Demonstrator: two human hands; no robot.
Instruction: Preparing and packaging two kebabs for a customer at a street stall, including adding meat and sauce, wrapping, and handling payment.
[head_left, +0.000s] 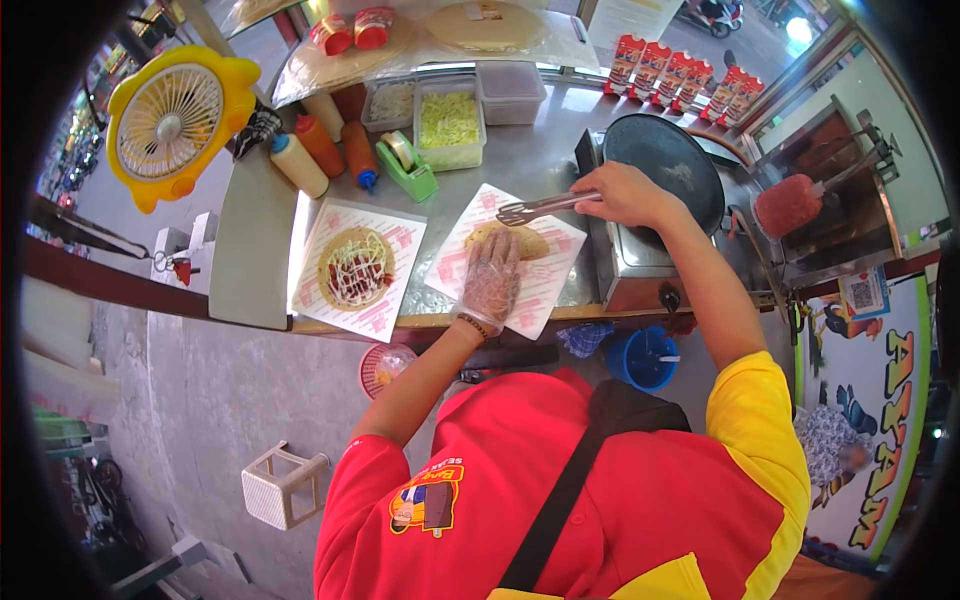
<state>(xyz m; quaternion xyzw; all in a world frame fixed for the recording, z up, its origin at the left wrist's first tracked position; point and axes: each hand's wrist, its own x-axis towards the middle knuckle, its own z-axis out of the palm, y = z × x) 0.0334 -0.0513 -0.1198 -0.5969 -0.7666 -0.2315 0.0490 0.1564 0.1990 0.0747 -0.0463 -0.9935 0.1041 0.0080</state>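
Observation:
My left hand (491, 281), in a clear plastic glove, lies flat on a folded flatbread (531, 241), covering part of it. Beneath the flatbread is a printed paper wrapper (538, 296) on the steel counter. Metal tongs (546, 207) are in my right hand (628, 195), which is bare; their tips point left, just above the folded flatbread. To the left, a second wrapper (403, 234) carries an open flatbread (355, 270) topped with shredded vegetable, red-brown filling and white sauce in a criss-cross pattern. My right forearm passes over the edge of a round black griddle (652, 154).
Sauce bottles (300, 165), a green tape dispenser (407, 169) and a tub of shredded lettuce (448, 124) stand behind the wrappers. At the right, a meat cone (787, 206) hangs on a spit. A yellow fan (217, 142) is at the left; a blue bucket (630, 367) sits below the counter.

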